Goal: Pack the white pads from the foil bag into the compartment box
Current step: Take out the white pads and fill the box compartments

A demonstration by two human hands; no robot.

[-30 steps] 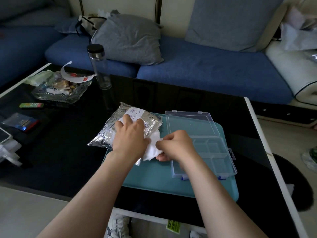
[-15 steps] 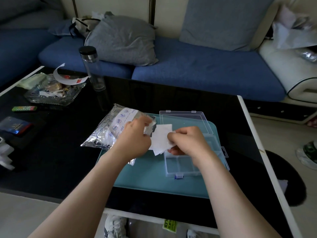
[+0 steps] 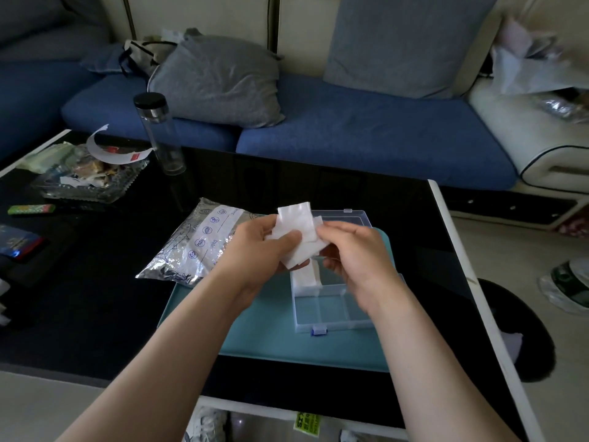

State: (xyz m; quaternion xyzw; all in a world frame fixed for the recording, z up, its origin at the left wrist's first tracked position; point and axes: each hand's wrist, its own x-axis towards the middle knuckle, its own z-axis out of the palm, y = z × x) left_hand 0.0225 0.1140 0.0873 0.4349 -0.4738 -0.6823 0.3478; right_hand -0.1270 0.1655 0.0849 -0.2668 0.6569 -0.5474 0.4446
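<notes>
My left hand [image 3: 255, 250] pinches a small stack of white pads [image 3: 294, 228], and my right hand [image 3: 357, 260] nips its edge, over the compartment box [image 3: 331, 314]. The foil bag [image 3: 194, 247] lies at nine o'clock. I judge I'm separating one pad. Next, it needs lowering flat into a free compartment.

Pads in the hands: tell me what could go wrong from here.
1. The pads sit fanned unevenly between the left hand and right hand, above the box. One could slip out and land on the mat or in the wrong compartment.
2. The pad in the box looks tilted, not flat. Stacking more on it may keep the lid from shutting.
</notes>
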